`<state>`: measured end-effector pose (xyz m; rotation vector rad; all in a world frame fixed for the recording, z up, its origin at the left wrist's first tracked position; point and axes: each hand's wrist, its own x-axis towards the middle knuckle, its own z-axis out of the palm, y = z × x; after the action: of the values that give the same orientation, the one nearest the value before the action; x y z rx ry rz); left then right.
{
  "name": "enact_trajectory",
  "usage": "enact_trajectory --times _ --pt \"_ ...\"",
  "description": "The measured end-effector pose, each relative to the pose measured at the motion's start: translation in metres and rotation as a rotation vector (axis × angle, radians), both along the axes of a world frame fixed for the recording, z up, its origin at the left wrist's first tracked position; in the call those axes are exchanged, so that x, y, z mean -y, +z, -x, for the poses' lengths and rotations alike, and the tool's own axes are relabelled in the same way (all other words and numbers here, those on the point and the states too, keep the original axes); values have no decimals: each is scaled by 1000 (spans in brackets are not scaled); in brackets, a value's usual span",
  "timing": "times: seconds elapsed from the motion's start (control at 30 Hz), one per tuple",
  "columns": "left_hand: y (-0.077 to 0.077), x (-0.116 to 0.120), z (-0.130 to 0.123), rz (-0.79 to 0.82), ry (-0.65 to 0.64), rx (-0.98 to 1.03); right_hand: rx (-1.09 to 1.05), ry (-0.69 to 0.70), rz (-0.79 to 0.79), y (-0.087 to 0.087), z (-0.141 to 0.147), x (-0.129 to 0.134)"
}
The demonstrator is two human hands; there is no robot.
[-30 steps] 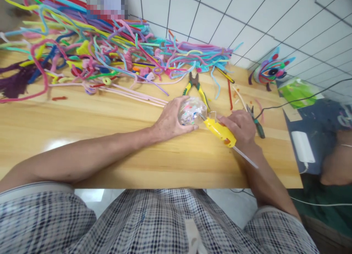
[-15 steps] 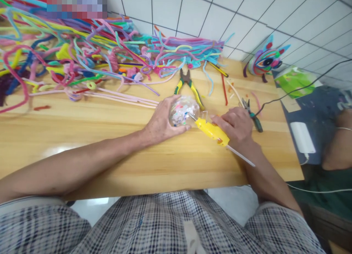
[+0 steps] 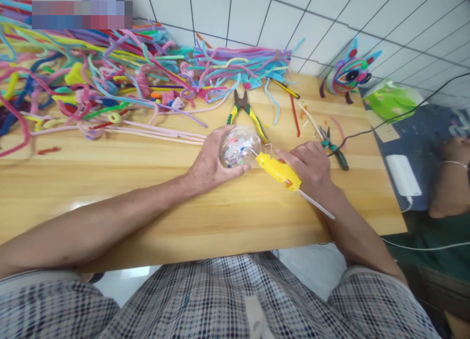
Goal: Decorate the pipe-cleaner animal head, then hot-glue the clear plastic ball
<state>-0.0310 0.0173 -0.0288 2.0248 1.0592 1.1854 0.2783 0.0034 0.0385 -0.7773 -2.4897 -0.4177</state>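
Observation:
My left hand [image 3: 211,158] is wrapped round a clear ball [image 3: 240,146] with colourful bits in it, just above the wooden table. In my right hand [image 3: 311,167] is a yellow glue gun [image 3: 278,169], its metal tip at the right side of the ball. Whether the tip touches the ball is hard to tell. A translucent glue stick [image 3: 316,204] sticks out of the gun's rear. Behind the ball lie yellow-green pliers [image 3: 244,109] with their handles spread. Dark green pliers [image 3: 333,148] rest just beyond my right hand.
Colourful pipe cleaners [image 3: 106,79] heap along the back left, with a bundle [image 3: 246,67] behind the pliers. A striped animal figure [image 3: 348,77] stands back right, near a black cable [image 3: 396,120]. A white box [image 3: 403,175] and another person's arm [image 3: 450,182] are at the right.
The view has shifted slightly, so most things appear a little further left. Both hands keep their holds, and the glue gun's tip stays at the ball.

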Motion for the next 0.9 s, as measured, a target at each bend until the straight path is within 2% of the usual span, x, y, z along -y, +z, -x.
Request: enact_trajectory --times 0.17,0.4,0.53,0.6,0.77,0.9 --pt "4 0 1 -48 -20 -21 32 -56 36 -7 -4 0" --pt "11 -1 2 -40 -47 -51 -60 35 45 -8 -5 -2" --pt "12 0 3 -42 -53 -47 -37 47 13 -6 -4 -3" --pt "12 0 3 -61 -64 -50 -12 28 -14 -6 -5 -3" --pt "11 0 2 -74 -61 -50 38 -69 59 -9 -11 -2" --pt "9 -1 1 -46 -39 -45 12 0 61 -6 -9 0"
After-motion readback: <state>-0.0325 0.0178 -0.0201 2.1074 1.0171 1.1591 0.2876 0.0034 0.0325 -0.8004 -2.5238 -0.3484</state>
